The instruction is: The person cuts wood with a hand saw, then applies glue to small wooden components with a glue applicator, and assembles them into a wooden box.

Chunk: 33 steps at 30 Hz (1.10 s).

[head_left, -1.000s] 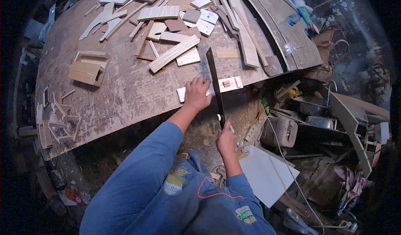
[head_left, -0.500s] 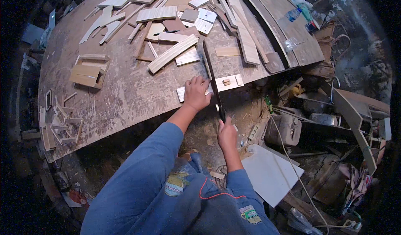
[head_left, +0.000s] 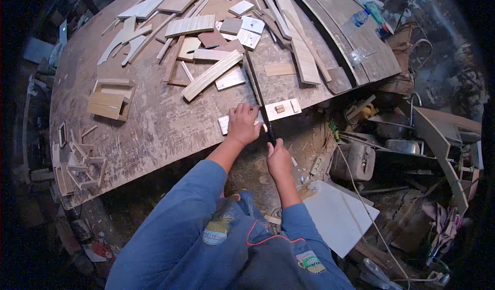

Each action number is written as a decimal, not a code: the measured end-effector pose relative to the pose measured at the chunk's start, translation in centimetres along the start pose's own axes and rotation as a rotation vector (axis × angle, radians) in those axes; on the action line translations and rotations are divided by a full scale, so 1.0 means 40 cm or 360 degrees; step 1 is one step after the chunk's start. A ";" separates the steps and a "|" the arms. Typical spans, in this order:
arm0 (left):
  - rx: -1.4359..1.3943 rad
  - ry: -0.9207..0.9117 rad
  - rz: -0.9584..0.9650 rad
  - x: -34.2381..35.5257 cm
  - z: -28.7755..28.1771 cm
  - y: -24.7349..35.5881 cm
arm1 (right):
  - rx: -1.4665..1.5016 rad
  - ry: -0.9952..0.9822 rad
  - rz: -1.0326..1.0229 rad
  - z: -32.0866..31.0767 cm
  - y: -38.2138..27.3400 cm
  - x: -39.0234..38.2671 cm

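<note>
A pale wooden board (head_left: 289,107) lies along the table's near edge, with a small wooden block (head_left: 280,108) on its right part. My left hand (head_left: 243,125) is closed over the board's left part, pressing it to the tabletop with the thumb beside the saw. In my right hand (head_left: 279,161) is the dark handle of a handsaw, just off the table edge. The long, narrow saw (head_left: 253,78) crosses the board right of my left fingers, its blade pointing away over the table. How deep its teeth sit in the wood cannot be made out.
Many wooden offcuts (head_left: 191,26) are heaped on the worn table (head_left: 154,109). A small wooden box (head_left: 109,104) and thin frame pieces (head_left: 80,158) lie at left. Below right are a white panel (head_left: 337,215), a jerrycan (head_left: 353,161) and a cable (head_left: 356,187). A plastic bottle (head_left: 360,18) lies far right.
The saw and my right hand have shifted slightly forward relative to the board, and the blade's angle differs a little. My left hand stays on the board. The whole view has moved slightly.
</note>
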State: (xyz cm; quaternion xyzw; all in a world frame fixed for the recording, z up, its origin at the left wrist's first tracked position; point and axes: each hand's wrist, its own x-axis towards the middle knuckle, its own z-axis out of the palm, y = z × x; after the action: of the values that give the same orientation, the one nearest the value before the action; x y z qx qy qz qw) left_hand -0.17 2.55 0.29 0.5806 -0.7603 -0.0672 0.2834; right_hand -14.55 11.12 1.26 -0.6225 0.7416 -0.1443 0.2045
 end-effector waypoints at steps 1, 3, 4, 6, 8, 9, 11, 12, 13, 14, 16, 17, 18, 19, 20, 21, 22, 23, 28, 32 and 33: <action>0.0011 -0.0015 -0.0010 0.001 -0.006 -0.002 | 0.0005 0.0005 -0.0056 -0.012 0.007 -0.010; 0.0029 -0.0015 -0.0025 -0.017 -0.014 -0.026 | 0.0086 -0.0102 0.0088 -0.009 0.040 -0.128; 0.0008 -0.0013 -0.0020 -0.014 -0.006 -0.021 | 0.0114 -0.0149 0.0173 -0.020 0.071 -0.186; 0.0056 -0.0006 -0.0009 -0.004 -0.012 -0.020 | 0.0060 -0.0218 0.0250 -0.040 0.095 -0.232; 0.0086 -0.0029 0.0010 -0.014 -0.015 -0.015 | 0.0026 -0.0165 0.0226 -0.034 0.092 -0.218; 0.0060 -0.0018 0.0016 -0.012 -0.017 -0.016 | 0.0062 -0.0091 0.0147 -0.006 0.074 -0.161; 0.0014 -0.0001 0.0036 0.000 -0.007 0.000 | 0.0085 0.0005 0.0077 0.030 0.065 -0.087; -0.0009 -0.0004 0.0032 0.006 -0.001 0.010 | 0.0070 0.0073 0.0074 0.036 0.067 -0.070; -0.0008 -0.0011 0.0006 -0.001 -0.006 0.002 | 0.0068 0.0116 0.0054 0.049 0.058 -0.065; 0.0002 -0.0014 0.0001 -0.005 -0.010 -0.002 | 0.0056 0.0012 0.0026 0.024 0.051 -0.069; 0.0047 -0.0061 -0.0074 -0.007 -0.016 -0.012 | 0.0077 -0.0050 0.0131 0.045 0.111 -0.179; 0.0050 -0.0048 -0.0066 0.000 -0.013 -0.014 | 0.0088 -0.0092 0.0228 0.042 0.125 -0.205; 0.0054 -0.0038 -0.0054 -0.003 -0.011 -0.015 | 0.0091 -0.0080 0.0219 0.042 0.138 -0.204; 0.0075 -0.0030 -0.0064 -0.012 -0.014 -0.025 | 0.0111 -0.0152 0.0220 0.030 0.128 -0.207; 0.0060 -0.0034 -0.0054 -0.010 -0.014 -0.020 | 0.0124 -0.0205 0.0258 0.018 0.123 -0.219; 0.0053 -0.0039 -0.0045 -0.005 -0.014 -0.021 | 0.0079 -0.0138 0.0182 0.025 0.107 -0.179; 0.0060 -0.0042 -0.0043 0.003 -0.016 -0.012 | 0.0035 -0.0070 0.0108 0.030 0.085 -0.110; 0.0062 -0.0047 -0.0044 0.004 -0.016 0.002 | 0.0043 -0.0009 0.0058 0.028 0.041 -0.039; 0.0044 -0.0036 -0.0022 0.001 -0.009 -0.003 | 0.0133 0.0071 0.0005 0.021 0.042 -0.064; 0.0086 -0.0020 -0.0025 -0.009 -0.002 -0.020 | 0.0037 -0.0128 0.0252 0.002 0.124 -0.249; 0.0097 -0.0036 -0.0014 -0.016 -0.007 -0.015 | 0.0040 -0.0124 0.0264 0.000 0.123 -0.246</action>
State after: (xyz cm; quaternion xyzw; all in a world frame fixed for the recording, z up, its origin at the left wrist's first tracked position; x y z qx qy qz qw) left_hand 0.57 3.01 0.05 0.5916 -0.7625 -0.0518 0.2568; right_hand -17.41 21.69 0.15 -0.5614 0.7802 -0.1119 0.2522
